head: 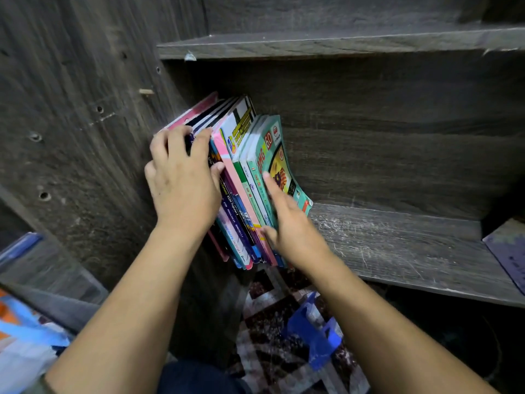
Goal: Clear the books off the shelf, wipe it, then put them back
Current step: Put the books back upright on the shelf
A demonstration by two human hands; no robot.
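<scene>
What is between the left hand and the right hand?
In the head view, the row of books stands between the left hand and the right hand.

This looks like a room in a home, likely a study or bedroom corner. A dark grey wood-grain laminate bookcase with drilled peg holes in its side panel holds a row of colourful soft-cover school workbooks. Below lies a patterned brown and white floor mat, with more blurred books stacked at left.
</scene>
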